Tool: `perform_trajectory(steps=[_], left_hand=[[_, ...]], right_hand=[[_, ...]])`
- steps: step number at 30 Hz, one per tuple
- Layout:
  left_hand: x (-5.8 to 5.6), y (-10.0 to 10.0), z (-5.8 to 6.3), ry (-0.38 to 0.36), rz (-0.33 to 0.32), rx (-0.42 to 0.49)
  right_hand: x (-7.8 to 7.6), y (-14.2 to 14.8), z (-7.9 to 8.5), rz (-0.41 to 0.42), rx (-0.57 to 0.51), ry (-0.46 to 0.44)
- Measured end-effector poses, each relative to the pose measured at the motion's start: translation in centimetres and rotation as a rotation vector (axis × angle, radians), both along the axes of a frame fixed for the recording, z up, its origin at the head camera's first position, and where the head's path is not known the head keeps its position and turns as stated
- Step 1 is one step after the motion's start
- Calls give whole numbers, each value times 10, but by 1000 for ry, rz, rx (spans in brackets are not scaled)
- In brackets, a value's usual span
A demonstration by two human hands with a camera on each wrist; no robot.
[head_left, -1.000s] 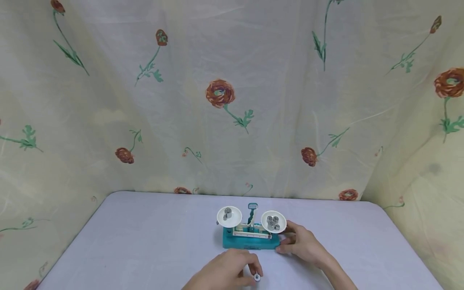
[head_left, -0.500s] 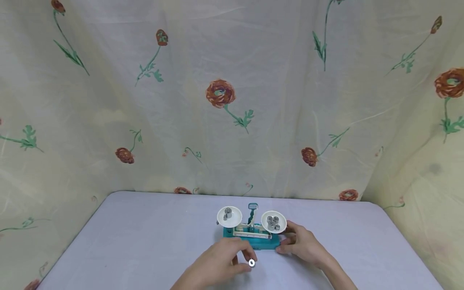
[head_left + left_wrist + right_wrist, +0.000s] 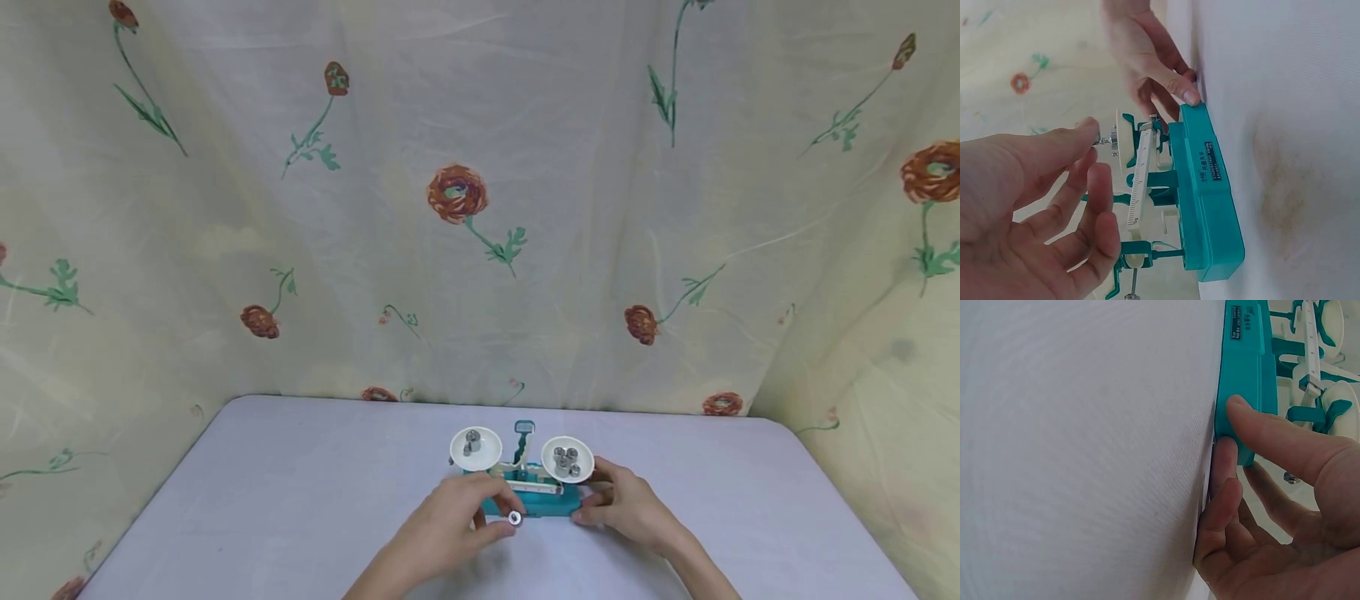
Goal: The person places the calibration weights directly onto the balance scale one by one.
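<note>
A small metal weight is pinched between the thumb and forefinger of my left hand, in front of a balance scale with a teal base. My right hand grips the base's right end; in the right wrist view its thumb lies on the front face and other fingers reach round the end. The white left pan bears two metal weights; several more weights stand in the white right pan. My left hand partly hides the base's left part.
The scale stands on a table with a pale cloth. A flowered curtain hangs behind and at both sides. In the left wrist view the ruled beam runs along the scale's front, near my left fingers.
My left hand has moved forward and slightly left with the weight, from the table's near part to just before the scale's base. The right hand and the scale have stayed put.
</note>
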State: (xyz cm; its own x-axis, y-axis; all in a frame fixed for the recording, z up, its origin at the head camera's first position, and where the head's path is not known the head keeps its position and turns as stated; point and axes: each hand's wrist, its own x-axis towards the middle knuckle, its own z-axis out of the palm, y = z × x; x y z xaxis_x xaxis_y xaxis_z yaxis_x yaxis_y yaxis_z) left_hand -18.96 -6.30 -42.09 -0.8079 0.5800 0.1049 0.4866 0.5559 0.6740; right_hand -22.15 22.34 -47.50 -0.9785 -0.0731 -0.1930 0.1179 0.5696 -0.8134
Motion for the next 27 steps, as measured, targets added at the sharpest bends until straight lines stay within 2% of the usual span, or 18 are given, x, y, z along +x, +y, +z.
perform_trajectory(steps=[3,9,16,27], left_hand=[[0,-1,-1,32,44,59],[-3,-3,0,144,103,164],[-5,-4,3,155,180,159],[-10,-2,4,183,342,160]], right_hand=[[0,0,0,-1,6,-6],[-1,0,0,-2,10,-8],[0,0,0,-5,12,-14],[-1,0,0,-5,19,-23]])
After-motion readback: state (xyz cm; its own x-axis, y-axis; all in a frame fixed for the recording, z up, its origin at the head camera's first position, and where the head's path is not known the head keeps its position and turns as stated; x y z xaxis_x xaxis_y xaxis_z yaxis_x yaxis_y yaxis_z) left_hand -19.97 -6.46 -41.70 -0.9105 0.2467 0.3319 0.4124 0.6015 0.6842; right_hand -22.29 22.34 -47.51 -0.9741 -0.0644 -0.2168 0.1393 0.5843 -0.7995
